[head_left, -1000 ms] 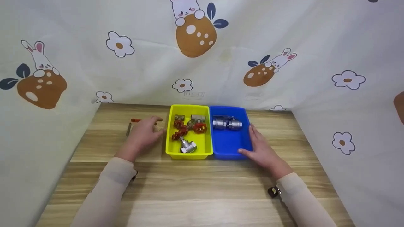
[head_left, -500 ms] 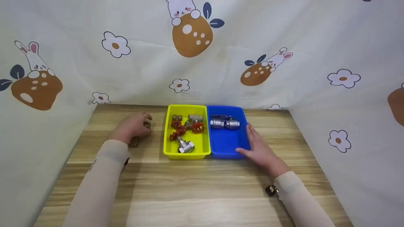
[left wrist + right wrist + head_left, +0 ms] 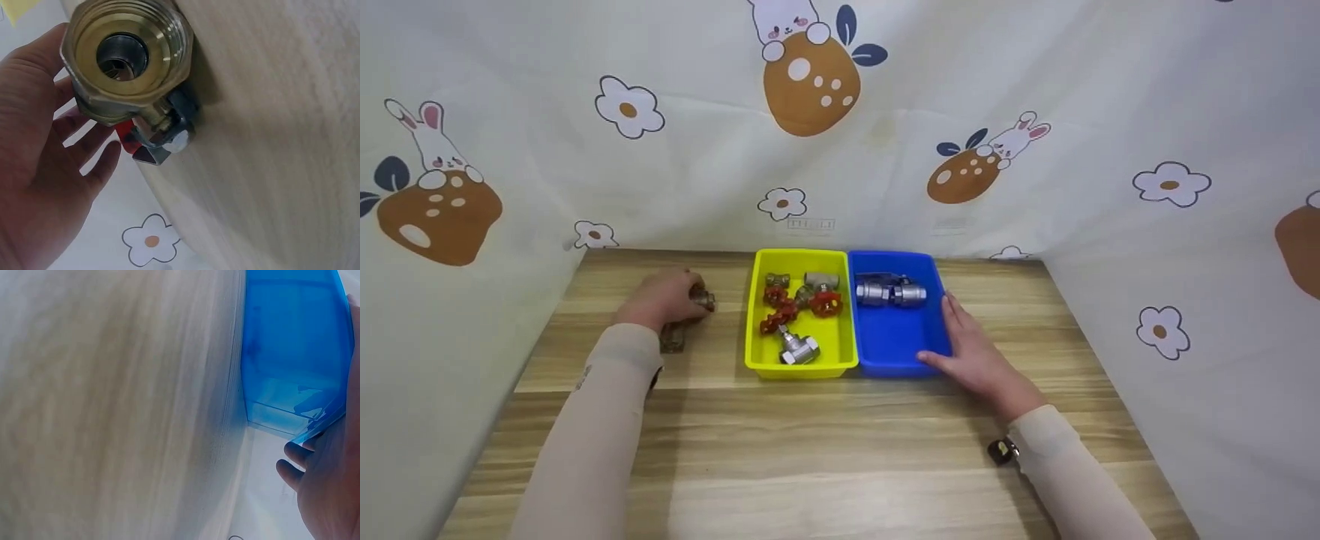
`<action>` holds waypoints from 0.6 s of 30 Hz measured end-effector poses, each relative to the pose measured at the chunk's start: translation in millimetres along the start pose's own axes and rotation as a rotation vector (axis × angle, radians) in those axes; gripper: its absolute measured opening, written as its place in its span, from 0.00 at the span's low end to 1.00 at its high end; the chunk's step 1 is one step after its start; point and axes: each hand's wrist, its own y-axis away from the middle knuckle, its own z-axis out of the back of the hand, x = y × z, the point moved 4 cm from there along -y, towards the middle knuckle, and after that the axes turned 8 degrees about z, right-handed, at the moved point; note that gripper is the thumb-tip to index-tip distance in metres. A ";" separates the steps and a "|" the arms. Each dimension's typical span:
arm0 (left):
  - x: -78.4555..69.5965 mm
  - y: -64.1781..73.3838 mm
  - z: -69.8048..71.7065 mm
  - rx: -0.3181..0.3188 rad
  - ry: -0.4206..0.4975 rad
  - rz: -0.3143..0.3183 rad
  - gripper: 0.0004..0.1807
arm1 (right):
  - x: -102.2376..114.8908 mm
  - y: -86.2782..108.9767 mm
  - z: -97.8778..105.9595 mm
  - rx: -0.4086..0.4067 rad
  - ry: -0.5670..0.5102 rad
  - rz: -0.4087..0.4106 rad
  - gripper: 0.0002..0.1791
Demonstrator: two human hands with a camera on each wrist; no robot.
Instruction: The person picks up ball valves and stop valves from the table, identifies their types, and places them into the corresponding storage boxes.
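Note:
At the table's left side my left hand (image 3: pixel 660 298) grips a brass ball valve (image 3: pixel 703 298), its fingers and thumb curled at the valve's body. A second brass valve (image 3: pixel 673 337) lies by the wrist, partly under the hand. Close up in the left wrist view, a brass ball valve (image 3: pixel 129 56) shows its threaded round opening, with a red lever (image 3: pixel 126 135) near the fingers. My right hand (image 3: pixel 979 356) rests on the blue bin (image 3: pixel 896 337), straight fingers along its right outer wall and thumb at the front rim. In the right wrist view, fingertips (image 3: pixel 289 472) show beside the bin's wall.
Left of the blue bin, and against it, stands a yellow bin (image 3: pixel 825 349) with several red-handwheel valves (image 3: pixel 780 316) and a silver valve (image 3: pixel 797 349). Silver ball valves (image 3: pixel 890 292) lie at the back of the blue bin. A patterned sheet (image 3: pixel 697 165) encloses the wooden table (image 3: pixel 825 450).
My left hand has drawn back leftward from beside the yellow bin and taken hold of a brass ball valve. The right hand stays on the blue bin.

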 end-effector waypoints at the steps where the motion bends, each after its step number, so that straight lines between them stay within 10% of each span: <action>1: 0.8 0.2 0.2 0.000 0.000 0.003 0.28 | -0.2 0.0 -0.2 0.002 0.001 -0.001 0.66; 18: 5.9 -8.0 -2.7 0.050 0.065 0.071 0.23 | 2.6 -1.6 -0.3 -0.005 -0.015 0.011 0.65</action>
